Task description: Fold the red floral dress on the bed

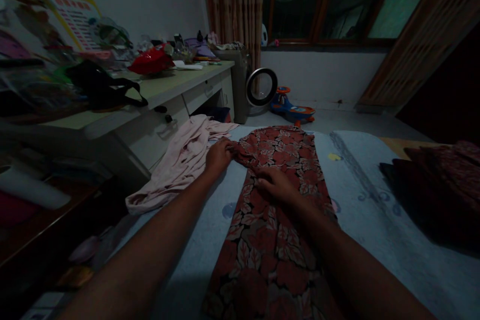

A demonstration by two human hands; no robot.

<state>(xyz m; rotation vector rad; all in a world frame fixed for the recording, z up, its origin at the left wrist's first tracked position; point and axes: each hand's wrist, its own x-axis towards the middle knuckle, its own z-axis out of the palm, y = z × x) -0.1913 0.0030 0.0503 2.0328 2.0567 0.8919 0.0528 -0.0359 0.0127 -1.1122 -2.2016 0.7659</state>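
A red and black garment with a leaf pattern (285,240) lies lengthwise on the light blue bed sheet (202,245). At its upper left edge, my left hand (219,156) is closed on a bunched piece of the cloth. My right hand (275,184) rests on the garment a little lower and to the right, its fingers curled at a fold near the left edge. Whether cloth is pinched between those fingers is hard to make out in the dim light. A pale pink garment (187,155) lies crumpled left of my left hand.
Folded dark clothes (442,185) are piled on the bed's right side. Along the left runs a desk (165,92) with a red bag (152,60) and a black bag (101,85). Beyond the bed stand a washing machine with its round door (249,92) ajar and a blue ride-on toy (290,107).
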